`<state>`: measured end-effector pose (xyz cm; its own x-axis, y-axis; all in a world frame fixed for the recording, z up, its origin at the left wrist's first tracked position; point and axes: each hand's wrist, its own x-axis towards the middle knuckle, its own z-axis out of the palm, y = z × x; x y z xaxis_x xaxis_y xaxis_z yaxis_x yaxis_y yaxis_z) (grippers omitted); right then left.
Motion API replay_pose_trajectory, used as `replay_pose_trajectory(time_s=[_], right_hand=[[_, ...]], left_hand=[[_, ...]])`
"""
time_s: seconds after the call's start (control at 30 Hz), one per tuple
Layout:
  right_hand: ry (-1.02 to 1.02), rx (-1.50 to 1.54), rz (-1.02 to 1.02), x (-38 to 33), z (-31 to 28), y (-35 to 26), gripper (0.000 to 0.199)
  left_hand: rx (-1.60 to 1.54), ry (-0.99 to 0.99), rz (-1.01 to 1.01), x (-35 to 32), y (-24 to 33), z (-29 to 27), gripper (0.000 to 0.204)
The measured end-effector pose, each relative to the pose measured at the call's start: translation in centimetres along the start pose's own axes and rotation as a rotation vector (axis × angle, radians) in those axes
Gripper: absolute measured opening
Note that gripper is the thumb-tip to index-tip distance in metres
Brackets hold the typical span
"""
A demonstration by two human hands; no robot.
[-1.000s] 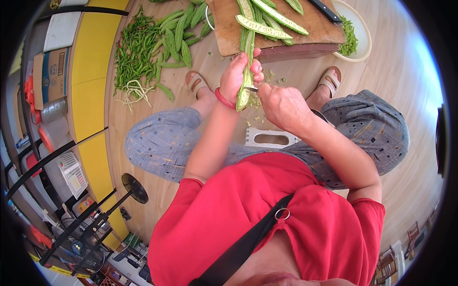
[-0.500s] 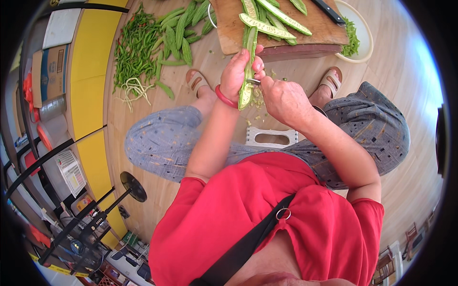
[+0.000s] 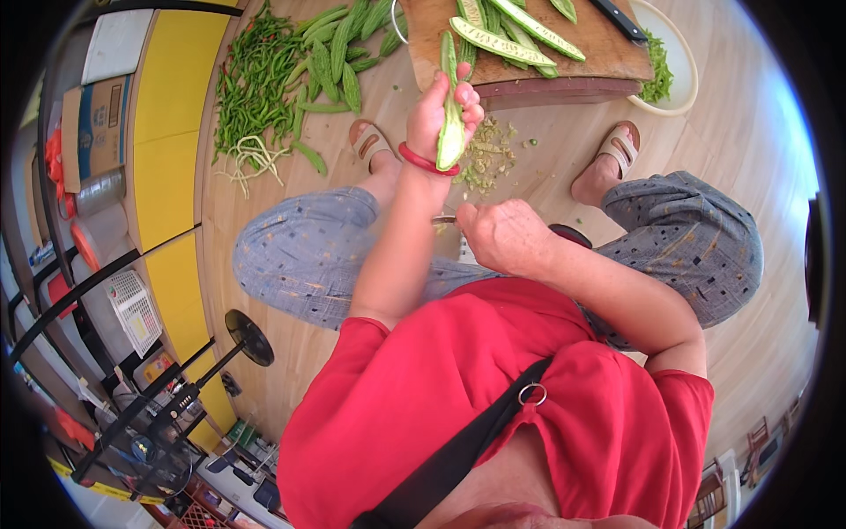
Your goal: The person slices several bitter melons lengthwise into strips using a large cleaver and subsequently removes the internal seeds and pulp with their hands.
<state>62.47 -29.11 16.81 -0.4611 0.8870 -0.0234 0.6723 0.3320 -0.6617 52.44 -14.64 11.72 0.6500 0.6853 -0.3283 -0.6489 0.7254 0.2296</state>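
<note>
My left hand (image 3: 426, 116) is closed around a halved bitter melon (image 3: 452, 132), a long green strip with its pale, hollowed inside facing up. In my right hand (image 3: 509, 236) is a small metal spoon (image 3: 445, 219); its handle is mostly hidden in the fist. The spoon is apart from the melon, nearer to my body. Beyond my hands, more bitter melon halves (image 3: 502, 42) lie on a wooden cutting board (image 3: 617, 60), some with pale pith and seeds in them. Scooped-out seeds and pith (image 3: 486, 163) are scattered on the floor between my feet.
A knife (image 3: 619, 19) with a black handle rests on the board. Beside it a pale basin (image 3: 691, 79) holds chopped greens. Whole bitter melons (image 3: 339, 57) and a heap of green chili peppers (image 3: 251, 101) lie on the floor at the far left, near yellow cabinet fronts (image 3: 167, 167).
My right hand has drawn the spoon out of the melon half and back toward my body. The left hand still grips the melon, which has shifted slightly nearer the board's left edge.
</note>
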Motion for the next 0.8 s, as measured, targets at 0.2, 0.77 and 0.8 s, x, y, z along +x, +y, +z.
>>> replay_pose_trajectory(time_s=[0.2, 0.77, 0.8], right_hand=[[0.168, 0.177, 0.200, 1.2, -4.6, 2.6, 0.016], [0.226, 0.325, 0.411, 3.1, -4.8, 2.7, 0.025], [0.212, 0.246, 0.399, 3.1, -5.3, 2.7, 0.024]], left_hand=[[0.123, -0.057, 0.091, -0.3, 0.7, 0.8, 0.037], [0.089, -0.085, 0.025, -2.1, -2.1, 2.5, 0.035], [0.074, -0.098, 0.022, -2.2, -1.8, 2.4, 0.035]])
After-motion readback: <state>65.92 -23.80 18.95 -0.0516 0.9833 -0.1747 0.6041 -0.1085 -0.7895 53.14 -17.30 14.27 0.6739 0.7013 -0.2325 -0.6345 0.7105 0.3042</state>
